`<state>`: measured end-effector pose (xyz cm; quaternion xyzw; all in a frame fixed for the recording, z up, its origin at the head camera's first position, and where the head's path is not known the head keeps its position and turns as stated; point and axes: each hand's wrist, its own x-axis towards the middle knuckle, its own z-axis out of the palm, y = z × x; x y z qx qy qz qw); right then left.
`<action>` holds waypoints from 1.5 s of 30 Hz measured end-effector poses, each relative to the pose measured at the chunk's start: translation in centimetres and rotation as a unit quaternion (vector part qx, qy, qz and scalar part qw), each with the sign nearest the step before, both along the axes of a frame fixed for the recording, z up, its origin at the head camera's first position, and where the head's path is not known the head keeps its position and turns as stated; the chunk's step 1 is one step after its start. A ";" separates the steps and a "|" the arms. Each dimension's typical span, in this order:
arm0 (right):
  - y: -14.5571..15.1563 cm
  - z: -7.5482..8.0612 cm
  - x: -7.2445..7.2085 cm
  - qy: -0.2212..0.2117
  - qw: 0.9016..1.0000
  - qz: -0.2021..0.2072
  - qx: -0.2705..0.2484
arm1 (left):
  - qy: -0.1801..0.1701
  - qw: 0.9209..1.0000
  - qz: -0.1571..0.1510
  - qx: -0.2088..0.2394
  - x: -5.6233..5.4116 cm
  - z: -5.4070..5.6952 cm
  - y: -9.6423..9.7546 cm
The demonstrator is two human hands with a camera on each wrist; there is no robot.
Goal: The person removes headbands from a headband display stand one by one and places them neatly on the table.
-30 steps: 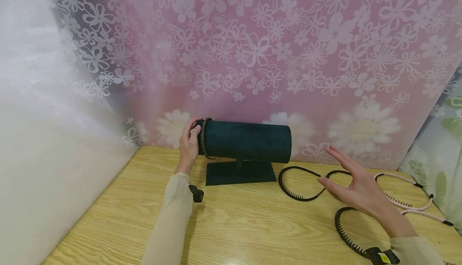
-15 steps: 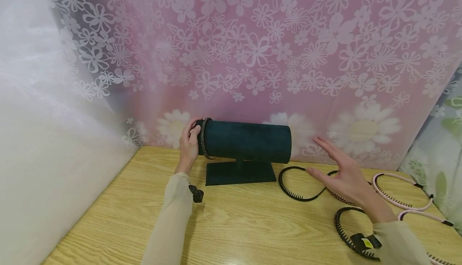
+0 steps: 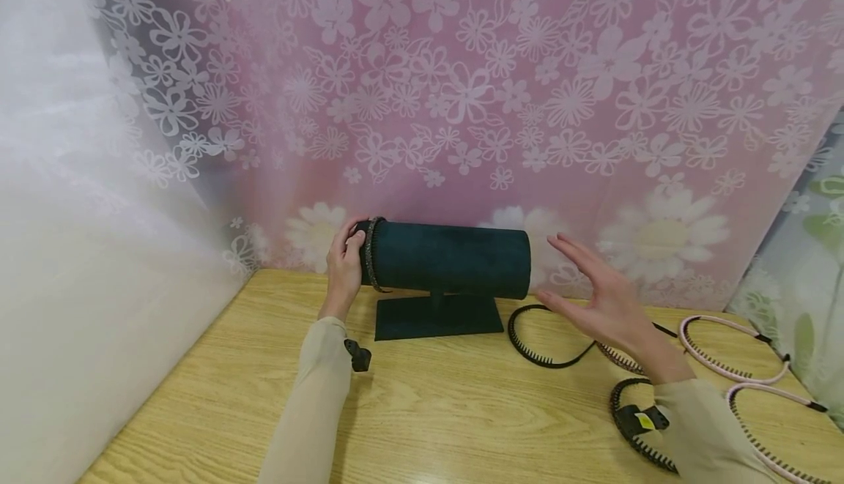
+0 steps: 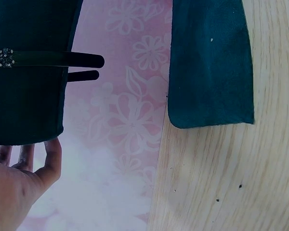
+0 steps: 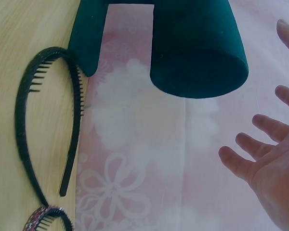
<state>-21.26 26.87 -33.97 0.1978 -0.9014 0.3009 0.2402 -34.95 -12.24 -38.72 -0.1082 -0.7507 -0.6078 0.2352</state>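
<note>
A dark green velvet headband stand (image 3: 455, 261), a horizontal roll on a flat base, stands at the back of the table. A glittery headband (image 3: 372, 253) is fitted over the roll near its left end; its two tips (image 4: 86, 60) stick out in the left wrist view. My left hand (image 3: 345, 261) grips that left end, thumb in front and fingers partly hidden behind. Beside the roll's right end, my right hand (image 3: 606, 304) is held in the air with fingers spread and nothing in them. In the right wrist view its fingertips point toward the roll's round end.
A black toothed headband (image 3: 527, 352) lies right of the stand's base. Further right are a patterned headband (image 3: 616, 357), a dark braided one (image 3: 626, 433), and two pink ones (image 3: 719, 373), partly behind the right arm. A floral curtain (image 3: 448, 103) hangs behind the table.
My right hand has moved left across the headbands to the stand's right end, fingers still spread. The left hand and the stand stay in place.
</note>
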 end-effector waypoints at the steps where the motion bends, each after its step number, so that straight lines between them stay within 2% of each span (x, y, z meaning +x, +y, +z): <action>1: -0.2 0.1 -0.1 0.001 1.000 0.001 0.001 | 0.000 1.000 0.001 0.000 0.0 0.0 0.0; 8: -1.6 1.2 -1.0 -0.019 1.000 -0.005 0.003 | -0.006 1.000 0.011 -0.003 0.1 0.0 0.0; 17: -3.5 2.3 -2.7 0.000 1.000 0.022 0.012 | 0.002 1.000 0.002 0.000 0.0 0.0 0.0; 22: -4.7 2.8 -3.4 -0.004 0.999 0.034 0.013 | 0.004 1.000 0.003 0.000 -0.1 0.0 0.0; 45: -8.1 3.6 -5.5 -0.004 0.998 0.060 0.023 | 0.002 1.000 -0.001 0.002 -0.2 0.0 0.0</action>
